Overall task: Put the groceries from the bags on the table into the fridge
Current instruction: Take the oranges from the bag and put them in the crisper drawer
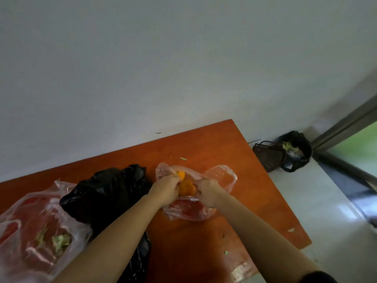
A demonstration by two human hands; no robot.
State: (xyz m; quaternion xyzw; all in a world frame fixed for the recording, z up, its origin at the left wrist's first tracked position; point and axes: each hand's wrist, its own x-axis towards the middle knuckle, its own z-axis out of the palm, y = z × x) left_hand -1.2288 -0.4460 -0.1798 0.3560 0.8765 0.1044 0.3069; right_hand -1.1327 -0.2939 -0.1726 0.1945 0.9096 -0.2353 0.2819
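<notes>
On the smooth orange-brown table (193, 242) lies a thin, crinkled clear plastic bag (189, 211). Two rounded orange fruits (186, 187) show at its mouth, and something red is blurred lower inside. The left hand (166, 189) has its fingers curled, gripping the film beside the fruits. The right hand (206, 193) is clenched on the opposite edge. A glossy, crumpled black bag (106, 190) sits just left, and a second clear bag (36, 231) holding green leaf scraps lies beyond it.

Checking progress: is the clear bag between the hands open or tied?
Open. The left hand and right hand hold the clear bag apart at its mouth; orange produce shows between them.
</notes>
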